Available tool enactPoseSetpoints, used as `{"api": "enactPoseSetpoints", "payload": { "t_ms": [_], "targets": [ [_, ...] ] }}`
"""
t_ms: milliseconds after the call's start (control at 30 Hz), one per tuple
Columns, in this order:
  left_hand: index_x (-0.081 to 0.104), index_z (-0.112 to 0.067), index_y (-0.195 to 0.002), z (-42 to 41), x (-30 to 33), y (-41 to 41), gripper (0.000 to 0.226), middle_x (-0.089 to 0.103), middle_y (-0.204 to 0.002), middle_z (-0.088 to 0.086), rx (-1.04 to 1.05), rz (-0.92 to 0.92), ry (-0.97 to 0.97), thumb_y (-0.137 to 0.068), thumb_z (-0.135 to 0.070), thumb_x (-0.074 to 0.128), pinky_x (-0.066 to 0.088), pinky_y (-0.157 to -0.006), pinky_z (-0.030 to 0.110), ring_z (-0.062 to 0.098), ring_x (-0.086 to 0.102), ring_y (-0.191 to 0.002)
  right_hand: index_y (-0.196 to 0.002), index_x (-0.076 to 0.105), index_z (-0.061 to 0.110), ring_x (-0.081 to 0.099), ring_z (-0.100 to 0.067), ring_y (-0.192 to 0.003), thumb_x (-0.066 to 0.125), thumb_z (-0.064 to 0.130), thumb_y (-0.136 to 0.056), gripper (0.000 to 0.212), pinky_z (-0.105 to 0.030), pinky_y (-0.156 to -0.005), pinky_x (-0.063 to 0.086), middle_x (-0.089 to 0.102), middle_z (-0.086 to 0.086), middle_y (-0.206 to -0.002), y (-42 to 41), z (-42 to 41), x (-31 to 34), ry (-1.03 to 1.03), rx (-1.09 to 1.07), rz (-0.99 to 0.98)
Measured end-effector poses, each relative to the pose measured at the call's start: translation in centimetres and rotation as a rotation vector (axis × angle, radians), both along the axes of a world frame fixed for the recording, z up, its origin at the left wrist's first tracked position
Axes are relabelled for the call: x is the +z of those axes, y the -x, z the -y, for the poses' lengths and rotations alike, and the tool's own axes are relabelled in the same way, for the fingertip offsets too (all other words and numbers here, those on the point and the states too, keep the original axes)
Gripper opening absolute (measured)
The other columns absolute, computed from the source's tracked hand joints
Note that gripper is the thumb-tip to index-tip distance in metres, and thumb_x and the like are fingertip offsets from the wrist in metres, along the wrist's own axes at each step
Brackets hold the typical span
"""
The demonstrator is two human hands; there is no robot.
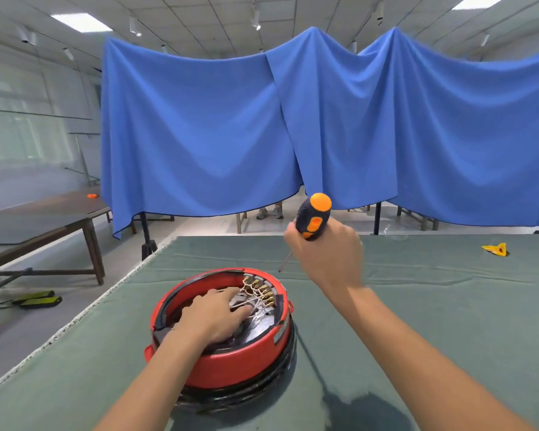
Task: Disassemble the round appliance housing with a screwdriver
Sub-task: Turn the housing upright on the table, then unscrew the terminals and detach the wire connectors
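Observation:
The round appliance housing (240, 365) is red with a black base and lies open side up on the green table cover (433, 321). Inside it are white wires with brass terminals (260, 293). My left hand (215, 315) reaches into the housing and rests on the inner parts, fingers spread toward the wires. My right hand (327, 253) is raised behind and to the right of the housing and grips a screwdriver with a black and orange handle (313, 216). Its thin shaft (285, 261) points down-left, with the tip hanging above the table just beyond the housing's far rim.
A small yellow scrap (497, 248) lies at the far right of the table. A blue cloth screen (293, 135) hangs behind the table. To the left stands a dark wooden table (44, 225), and two green-black objects (38, 298) lie on the floor.

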State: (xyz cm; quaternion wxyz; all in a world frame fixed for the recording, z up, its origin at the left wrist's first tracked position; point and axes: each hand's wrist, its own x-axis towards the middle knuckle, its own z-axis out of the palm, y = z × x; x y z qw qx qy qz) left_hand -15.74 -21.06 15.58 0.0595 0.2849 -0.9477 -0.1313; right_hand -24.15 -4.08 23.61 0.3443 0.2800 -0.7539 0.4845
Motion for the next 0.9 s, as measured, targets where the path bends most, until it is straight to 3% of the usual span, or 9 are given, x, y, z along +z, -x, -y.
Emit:
{"api": "enactPoseSetpoints", "payload": {
  "t_ms": [67,133,233,333,467,533,667,733,900],
  "targets": [
    [0.038,-0.035,-0.14,-0.9,0.0,0.3,0.062,0.046,-0.14,0.006,0.015,0.008,0.004,-0.085,-0.064,0.04,0.036,-0.104,0.046,0.031,0.043,-0.126,-0.05,0.031,0.015,0.037,-0.028,-0.047,0.057,0.033,-0.069,0.037,-0.028,-0.044,0.03,0.036,-0.004,-0.042,0.2,0.0,1.6,0.066,0.079,0.001],
    [0.045,-0.031,-0.136,-1.7,0.3,0.8,0.057,0.051,-0.137,0.004,0.002,-0.038,-0.033,-0.086,-0.058,0.043,0.038,-0.102,0.043,0.029,0.046,-0.125,-0.055,0.05,0.008,0.048,-0.029,-0.046,0.058,0.029,-0.065,0.025,-0.032,-0.046,0.041,0.049,-0.015,-0.048,0.3,0.1,2.6,0.234,0.315,0.155],
    [0.061,-0.024,-0.119,-2.5,1.6,1.7,0.043,0.062,-0.123,0.004,-0.012,-0.121,-0.112,-0.086,-0.049,0.05,0.043,-0.095,0.035,0.026,0.054,-0.115,-0.068,0.066,0.008,0.053,-0.016,-0.043,0.059,0.023,-0.062,0.018,-0.023,-0.045,0.041,0.059,-0.004,-0.052,0.9,0.1,2.4,0.358,0.553,0.378],
    [0.067,-0.013,-0.089,-2.6,3.0,2.9,0.033,0.069,-0.096,0.01,0.071,-0.17,-0.08,-0.083,-0.039,0.049,0.048,-0.079,0.033,0.031,0.061,-0.094,-0.067,0.065,0.005,0.048,-0.015,-0.043,0.062,0.02,-0.064,0.015,-0.022,-0.045,0.039,0.058,-0.006,-0.054,1.9,-0.1,1.0,0.341,0.543,0.417],
    [0.063,-0.011,-0.083,-2.7,3.6,4.6,0.024,0.067,-0.088,0.009,0.182,-0.299,0.118,-0.082,-0.027,0.045,0.041,-0.066,0.031,0.032,0.059,-0.083,-0.062,0.061,-0.001,0.045,-0.01,-0.037,0.075,0.024,-0.079,0.034,-0.019,-0.044,0.039,0.052,0.003,-0.04,3.7,-0.8,-0.9,0.45,0.442,0.39],
    [0.062,-0.012,-0.082,-3.0,2.9,5.4,0.021,0.067,-0.087,0.007,0.162,-0.336,0.145,-0.083,-0.024,0.045,0.038,-0.063,0.031,0.03,0.058,-0.081,-0.058,0.061,0.004,0.046,-0.007,-0.039,0.076,0.028,-0.076,0.033,-0.017,-0.045,0.039,0.053,0.005,-0.04,4.1,-1.0,-1.2,0.437,0.437,0.345],
    [0.067,-0.016,-0.083,-2.4,1.3,6.1,0.021,0.069,-0.084,0.004,0.094,-0.333,-0.089,-0.08,-0.019,0.046,0.049,-0.071,0.033,0.026,0.062,-0.084,-0.064,0.064,0.015,0.055,-0.011,-0.047,0.065,0.025,-0.066,0.01,-0.024,-0.05,0.044,0.062,0.002,-0.052,4.9,-1.3,-1.0,0.397,0.455,0.375],
    [0.066,-0.018,-0.08,-2.0,1.0,6.2,0.019,0.069,-0.082,0.002,0.085,-0.32,-0.112,-0.079,-0.017,0.047,0.049,-0.072,0.032,0.024,0.061,-0.083,-0.067,0.064,0.014,0.059,-0.016,-0.049,0.066,0.022,-0.067,0.008,-0.028,-0.049,0.045,0.065,-0.004,-0.057,5.5,-1.4,-0.8,0.407,0.471,0.403],
    [0.066,-0.018,-0.07,-1.9,0.7,6.2,0.015,0.069,-0.071,0.006,0.031,-0.361,-0.518,-0.076,-0.009,0.056,0.048,-0.063,0.03,0.016,0.057,-0.062,-0.077,0.066,0.005,0.067,-0.025,-0.047,0.069,0.047,-0.071,0.042,-0.029,-0.044,0.05,0.069,-0.009,-0.06,5.3,-0.8,-0.2,0.346,0.573,0.541]
  ]
}}
